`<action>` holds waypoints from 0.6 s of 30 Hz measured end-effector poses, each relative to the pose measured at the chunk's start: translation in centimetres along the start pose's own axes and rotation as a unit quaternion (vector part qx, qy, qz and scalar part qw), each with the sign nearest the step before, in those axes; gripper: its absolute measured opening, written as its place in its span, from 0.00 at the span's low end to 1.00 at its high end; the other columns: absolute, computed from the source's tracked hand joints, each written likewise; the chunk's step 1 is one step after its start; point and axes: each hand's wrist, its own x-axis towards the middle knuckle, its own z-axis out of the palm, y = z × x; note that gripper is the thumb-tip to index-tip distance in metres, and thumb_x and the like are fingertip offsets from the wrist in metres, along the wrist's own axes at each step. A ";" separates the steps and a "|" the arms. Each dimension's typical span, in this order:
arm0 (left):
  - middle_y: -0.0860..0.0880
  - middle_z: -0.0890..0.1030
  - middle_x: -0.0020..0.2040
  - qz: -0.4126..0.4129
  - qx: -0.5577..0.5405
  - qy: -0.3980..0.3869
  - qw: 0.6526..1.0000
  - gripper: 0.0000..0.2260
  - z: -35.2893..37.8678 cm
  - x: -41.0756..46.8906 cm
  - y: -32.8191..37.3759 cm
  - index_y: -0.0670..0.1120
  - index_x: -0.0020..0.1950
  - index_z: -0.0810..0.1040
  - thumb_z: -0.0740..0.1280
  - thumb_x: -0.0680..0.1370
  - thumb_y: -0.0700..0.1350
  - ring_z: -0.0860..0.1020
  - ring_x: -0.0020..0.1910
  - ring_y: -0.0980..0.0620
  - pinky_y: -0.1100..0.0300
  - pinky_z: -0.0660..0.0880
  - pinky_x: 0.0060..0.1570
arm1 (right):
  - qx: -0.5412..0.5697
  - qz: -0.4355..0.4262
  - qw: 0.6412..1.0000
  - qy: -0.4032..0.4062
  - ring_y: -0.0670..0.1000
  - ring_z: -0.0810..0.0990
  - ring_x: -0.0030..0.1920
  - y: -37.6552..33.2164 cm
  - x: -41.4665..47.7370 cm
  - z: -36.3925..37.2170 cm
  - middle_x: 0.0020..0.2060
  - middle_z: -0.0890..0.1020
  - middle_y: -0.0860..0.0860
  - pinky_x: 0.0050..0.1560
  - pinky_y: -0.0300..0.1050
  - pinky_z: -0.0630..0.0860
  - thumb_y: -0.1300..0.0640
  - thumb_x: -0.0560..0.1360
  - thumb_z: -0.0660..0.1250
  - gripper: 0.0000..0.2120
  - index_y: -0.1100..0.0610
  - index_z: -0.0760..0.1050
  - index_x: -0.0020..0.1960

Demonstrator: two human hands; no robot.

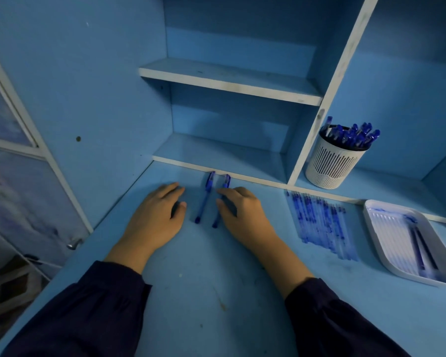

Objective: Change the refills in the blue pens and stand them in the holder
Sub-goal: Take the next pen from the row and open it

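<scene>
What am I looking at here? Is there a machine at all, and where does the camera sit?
There is no machine. These are a person's two bare hands, seen by one wide-angle camera worn on the head, which looks down at a blue desk. The left hand lies flat on the desk and holds nothing. Two blue pens lie between the hands. The right hand, its fingers relaxed, lies over the right pen, but no grip shows. The left pen lies free. Further right are a row of refills and a white tray with a few thin sticks in it. A white holder on the shelf has pens standing in it.
</scene>
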 end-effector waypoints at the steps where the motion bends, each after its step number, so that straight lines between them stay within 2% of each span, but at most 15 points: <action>1: 0.52 0.63 0.78 -0.001 0.000 -0.001 1.000 0.21 0.0 -0.1 0.0 0.47 0.76 0.67 0.58 0.83 0.49 0.59 0.77 0.52 0.57 0.55 0.75 | -0.001 -0.002 1.000 0.001 0.59 0.77 0.51 -0.1 0.0 0.2 0.50 0.78 0.58 0.53 0.43 0.73 0.58 0.78 0.66 0.14 0.60 0.78 0.62; 7: 0.53 0.61 0.79 0.000 0.010 -0.012 1.000 0.22 -0.1 -0.1 0.0 0.49 0.78 0.65 0.57 0.84 0.51 0.56 0.78 0.52 0.57 0.53 0.75 | -0.004 0.033 0.999 0.012 0.60 0.78 0.49 0.1 -0.1 -0.2 0.49 0.79 0.59 0.50 0.39 0.70 0.62 0.74 0.68 0.09 0.62 0.82 0.53; 11: 0.53 0.60 0.79 0.002 0.014 -0.016 1.000 0.22 -0.1 -0.1 0.0 0.49 0.78 0.64 0.56 0.84 0.51 0.55 0.78 0.52 0.56 0.53 0.76 | -0.004 0.053 0.999 0.010 0.53 0.76 0.41 0.2 -0.2 -1.0 0.47 0.77 0.57 0.40 0.24 0.67 0.63 0.73 0.68 0.09 0.62 0.82 0.52; 13: 0.53 0.60 0.79 0.003 0.013 -0.013 1.000 0.22 0.0 -0.1 0.0 0.49 0.78 0.64 0.57 0.84 0.51 0.56 0.78 0.52 0.56 0.54 0.75 | -0.001 0.065 0.998 0.004 0.51 0.73 0.38 0.3 -0.3 -1.4 0.46 0.76 0.56 0.38 0.20 0.65 0.65 0.73 0.68 0.09 0.62 0.81 0.52; 16: 0.53 0.61 0.78 -0.002 0.007 -0.015 1.000 0.21 -0.1 -0.1 -0.1 0.50 0.77 0.65 0.57 0.84 0.51 0.57 0.78 0.53 0.55 0.57 0.74 | 0.016 0.094 0.995 0.002 0.48 0.74 0.40 0.4 -0.7 -2.2 0.46 0.78 0.55 0.39 0.18 0.64 0.67 0.72 0.67 0.10 0.61 0.82 0.53; 18: 0.53 0.63 0.78 -0.007 -0.019 -0.004 1.000 0.21 -0.1 -0.2 0.2 0.51 0.77 0.66 0.58 0.83 0.50 0.61 0.76 0.52 0.54 0.61 0.73 | 0.061 0.128 0.990 0.009 0.47 0.76 0.40 0.4 -1.3 -3.0 0.45 0.81 0.53 0.37 0.19 0.67 0.66 0.73 0.67 0.10 0.60 0.82 0.53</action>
